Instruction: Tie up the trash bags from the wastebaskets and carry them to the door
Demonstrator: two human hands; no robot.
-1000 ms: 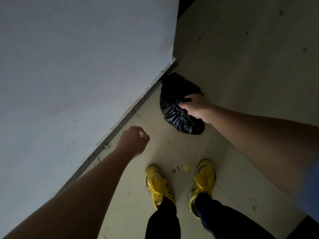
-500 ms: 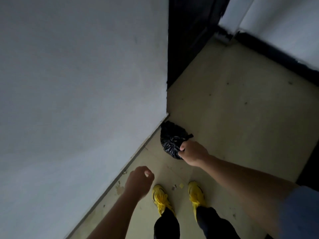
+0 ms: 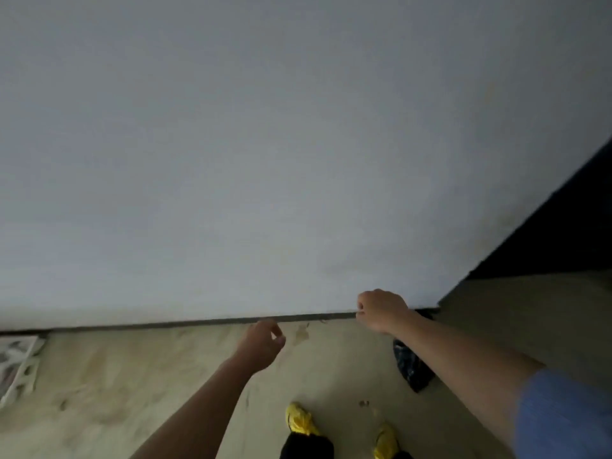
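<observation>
A tied black trash bag [image 3: 412,369] lies on the beige floor close to the wall's corner, and my right forearm crosses over its middle. My right hand [image 3: 381,309] is up in front of the baseboard, left of the bag, with its fingers curled shut and nothing visible in them. Further left and a little lower, my left hand [image 3: 261,346] hovers over the floor, fingers loosely curled in, holding nothing.
A white wall [image 3: 265,144] fills most of the view, with a dark baseboard [image 3: 198,323] along its foot. A dark doorway [image 3: 563,226] opens at the right. My yellow shoes [image 3: 299,420] stand below. A patterned object [image 3: 13,366] lies at the left edge.
My right hand has let go of the black bag and lifted away to the left. The bag stays on the floor by the corner. The view has swung left toward the wall.
</observation>
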